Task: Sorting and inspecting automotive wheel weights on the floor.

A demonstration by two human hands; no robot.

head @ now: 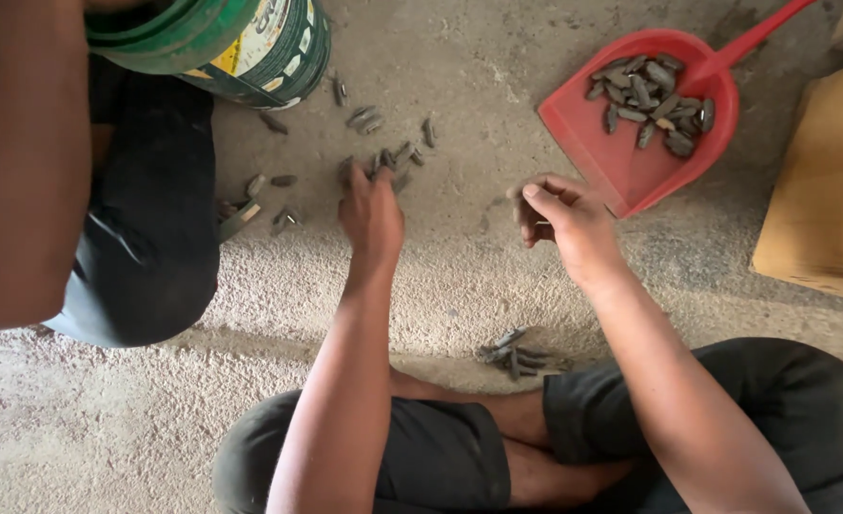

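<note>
Below, left hand [371,214] on scattered dark pieces [395,157], long axes mixed

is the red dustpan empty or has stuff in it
Partly filled: the red dustpan holds a heap of small dark pieces toward its handle end.

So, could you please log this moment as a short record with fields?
Setting: person seated cross-legged on a concrete floor
Left hand: fingers down on scattered small dark metal pieces
Right hand: fingers curled, raised beside the red dustpan
Dustpan load: similar dark pieces
Near legs: small pile of pieces
Top left: green bucket
Right edge: cardboard
</note>
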